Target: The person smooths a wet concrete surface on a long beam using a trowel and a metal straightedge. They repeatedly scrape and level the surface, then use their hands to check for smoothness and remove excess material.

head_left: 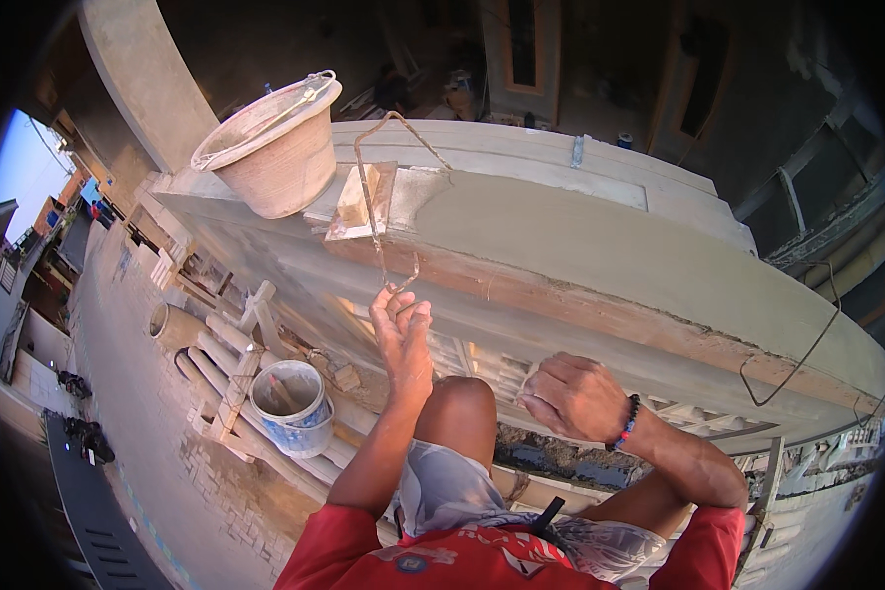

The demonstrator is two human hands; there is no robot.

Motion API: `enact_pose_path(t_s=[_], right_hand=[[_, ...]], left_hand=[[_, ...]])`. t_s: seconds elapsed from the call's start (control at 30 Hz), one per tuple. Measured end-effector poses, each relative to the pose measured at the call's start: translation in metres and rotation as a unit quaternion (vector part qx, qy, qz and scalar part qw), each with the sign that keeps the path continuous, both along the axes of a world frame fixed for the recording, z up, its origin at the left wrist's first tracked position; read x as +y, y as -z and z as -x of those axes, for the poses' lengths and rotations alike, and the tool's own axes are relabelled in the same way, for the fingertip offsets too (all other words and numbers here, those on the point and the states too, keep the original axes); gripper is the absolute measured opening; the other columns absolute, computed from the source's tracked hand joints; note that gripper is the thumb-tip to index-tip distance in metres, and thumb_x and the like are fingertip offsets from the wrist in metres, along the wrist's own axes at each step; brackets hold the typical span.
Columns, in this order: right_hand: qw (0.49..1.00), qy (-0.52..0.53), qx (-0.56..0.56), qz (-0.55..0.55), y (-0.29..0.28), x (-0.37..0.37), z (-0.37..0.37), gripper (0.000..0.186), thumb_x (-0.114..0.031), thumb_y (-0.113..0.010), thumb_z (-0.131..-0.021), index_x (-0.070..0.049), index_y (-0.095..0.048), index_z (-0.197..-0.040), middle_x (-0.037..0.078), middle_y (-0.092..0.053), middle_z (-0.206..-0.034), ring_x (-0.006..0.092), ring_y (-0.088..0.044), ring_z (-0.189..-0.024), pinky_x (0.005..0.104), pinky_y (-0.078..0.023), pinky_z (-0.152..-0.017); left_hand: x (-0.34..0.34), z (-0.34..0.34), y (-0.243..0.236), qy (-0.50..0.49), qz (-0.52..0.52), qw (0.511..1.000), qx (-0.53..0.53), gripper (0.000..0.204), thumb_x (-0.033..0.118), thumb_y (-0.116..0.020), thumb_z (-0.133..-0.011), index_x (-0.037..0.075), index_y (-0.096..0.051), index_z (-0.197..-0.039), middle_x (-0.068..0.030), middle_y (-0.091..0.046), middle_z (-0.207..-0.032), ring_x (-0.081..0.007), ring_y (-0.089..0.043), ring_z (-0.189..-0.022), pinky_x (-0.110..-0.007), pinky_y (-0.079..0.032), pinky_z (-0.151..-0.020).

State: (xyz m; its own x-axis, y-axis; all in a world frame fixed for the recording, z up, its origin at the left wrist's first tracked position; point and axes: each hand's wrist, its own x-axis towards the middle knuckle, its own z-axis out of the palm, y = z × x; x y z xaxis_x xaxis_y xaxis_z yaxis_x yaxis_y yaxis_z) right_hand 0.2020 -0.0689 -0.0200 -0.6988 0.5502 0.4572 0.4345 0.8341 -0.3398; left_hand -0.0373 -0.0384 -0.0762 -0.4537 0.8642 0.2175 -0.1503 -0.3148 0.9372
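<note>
My left hand (403,339) is raised at the front of the wall, its fingers closed on the lower hooked end of a bent metal rod (361,162). The rod arches up over the wall top, with its far end on the back edge. Behind it, a wooden float (357,205) with a block handle rests on the ledge. Smooth grey mortar (580,221) covers the wall top, edged by a long wooden board (560,307). My right hand (575,395), with a beaded bracelet at the wrist, is curled in front of the wall; what its fingers hold, if anything, is hidden.
A mortar-stained bucket (277,157) stands on the ledge at the left. Below it, a white and blue pail (293,408) stands by bamboo poles (216,359). Another bent rod (806,339) hooks over the board at the right. A paved road (157,413) runs along the left.
</note>
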Motion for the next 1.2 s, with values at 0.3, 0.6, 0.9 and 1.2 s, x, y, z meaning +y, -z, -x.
enact_pose_path(t_s=[0.3, 0.6, 0.9, 1.2], right_hand=[[0.998, 0.009, 0.063, -0.02, -0.02, 0.044, 0.069, 0.012, -0.016, -0.066, -0.085, -0.006, -0.06, -0.085, 0.012, -0.059, -0.076, 0.0332, -0.061, -0.066, 0.042, -0.05, -0.057], [0.997, 0.054, 0.054, 0.005, -0.003, 0.067, 0.065, 0.011, -0.015, -0.065, -0.086, -0.005, -0.06, -0.085, 0.014, -0.063, -0.078, 0.0366, -0.062, -0.064, 0.044, -0.049, -0.057], [0.997, 0.052, 0.063, 0.007, 0.001, 0.075, 0.057, 0.01, -0.013, -0.065, -0.085, -0.005, -0.06, -0.082, 0.014, -0.063, -0.076, 0.0353, -0.062, -0.066, 0.0424, -0.049, -0.058], [0.997, 0.048, 0.059, -0.013, 0.001, 0.076, 0.059, 0.015, -0.016, -0.065, -0.086, -0.004, -0.057, -0.083, 0.015, -0.062, -0.076, 0.0377, -0.061, -0.063, 0.0463, -0.048, -0.055]], left_hand=[[0.018, 0.068, -0.065, -0.14, -0.035, 0.94, 0.308, 0.042, 0.008, -0.06, -0.088, 0.002, -0.048, -0.128, -0.0108, -0.05, -0.115, -0.0231, -0.053, -0.108, -0.037, -0.045, -0.089], [0.09, 0.078, -0.138, -0.126, 0.113, 0.759, 0.628, 0.041, 0.015, -0.067, -0.084, 0.0, -0.053, -0.12, -0.0221, -0.055, -0.111, -0.0402, -0.058, -0.104, -0.05, -0.048, -0.085], [0.046, 0.103, -0.146, -0.18, 0.037, 0.782, 0.596, 0.036, 0.005, -0.063, -0.08, 0.002, -0.054, -0.114, -0.0232, -0.062, -0.103, -0.0402, -0.06, -0.095, -0.047, -0.046, -0.083], [-0.061, 0.152, -0.227, -0.124, -0.044, 0.918, 0.375, 0.027, 0.004, -0.058, -0.084, 0.001, -0.057, -0.11, -0.0109, -0.065, -0.093, -0.0116, -0.059, -0.08, -0.026, -0.047, -0.07]])
